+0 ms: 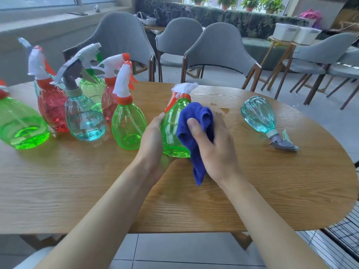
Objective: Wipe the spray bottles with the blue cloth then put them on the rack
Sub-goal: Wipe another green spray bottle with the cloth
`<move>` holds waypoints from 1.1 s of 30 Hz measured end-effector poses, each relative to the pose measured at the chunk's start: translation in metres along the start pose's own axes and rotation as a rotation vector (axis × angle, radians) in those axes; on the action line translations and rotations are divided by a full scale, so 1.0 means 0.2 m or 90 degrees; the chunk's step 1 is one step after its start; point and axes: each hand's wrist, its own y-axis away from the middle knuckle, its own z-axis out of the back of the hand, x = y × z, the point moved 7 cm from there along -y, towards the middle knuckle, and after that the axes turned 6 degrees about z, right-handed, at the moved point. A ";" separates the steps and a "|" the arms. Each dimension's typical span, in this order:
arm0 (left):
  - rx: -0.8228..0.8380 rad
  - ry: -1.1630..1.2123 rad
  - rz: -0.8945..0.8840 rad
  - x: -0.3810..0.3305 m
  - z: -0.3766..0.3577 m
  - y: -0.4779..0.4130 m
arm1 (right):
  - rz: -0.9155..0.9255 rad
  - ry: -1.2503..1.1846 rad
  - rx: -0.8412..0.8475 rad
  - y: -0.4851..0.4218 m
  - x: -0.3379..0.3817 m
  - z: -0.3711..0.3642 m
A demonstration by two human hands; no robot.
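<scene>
At table centre, near side: left hand point(153, 136) cups the lower body of a green spray bottle point(171, 131), thumb up its left side, fingers wrapped underneath & mostly hidden. Firm hold, nothing slack. Right hand point(213, 150) has the blue cloth point(194, 121) bunched against the bottle's right flank, thumb pressed on top of the cloth, fingers curled round behind it. A tail of cloth hangs down toward the table point(262, 191). Bottle is tipped away from the person, orange-and-white trigger head pointing far, base nearest the wrists. Can't tell if the base touches the wood.

Handling, my guess: thin clear plastic, light, gives a bit under a squeeze. Little or no liquid visible inside, so prob. no sloshing. Smooth wall, slippery if wet. Best held low at the fat part, as now, or by the neck under the trigger for carrying. Cloth is soft & floppy, needs bunching to stay put.

Left of the hands: a standing cluster incl. a green bottle point(128, 125), a teal bottle w/ grey trigger point(84, 119), a red bottle point(51, 111) & more behind. Right side: a teal bottle lying on its side point(258, 115), well apart. Small wet spots point(224, 109) just beyond the cloth.

Table is oval, wood-grain. Grey chairs point(219, 49) on the far side, potted plants point(250, 2) at the far window. Dark wire grid point(342, 230) at the near-right edge, poss. the rack, can't confirm.
</scene>
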 end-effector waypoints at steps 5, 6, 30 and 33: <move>0.024 -0.029 0.003 0.01 -0.03 0.00 | -0.156 -0.225 -0.014 -0.01 -0.07 -0.02; 0.027 -0.021 0.000 0.01 -0.03 -0.01 | -0.141 -0.208 -0.016 0.00 -0.06 -0.03; 0.049 -0.339 -0.088 -0.02 -0.06 0.00 | -0.251 -0.347 -0.110 -0.05 -0.14 0.06; 0.036 -0.374 -0.119 -0.02 -0.05 -0.02 | -0.294 -0.447 -0.133 -0.03 -0.15 0.00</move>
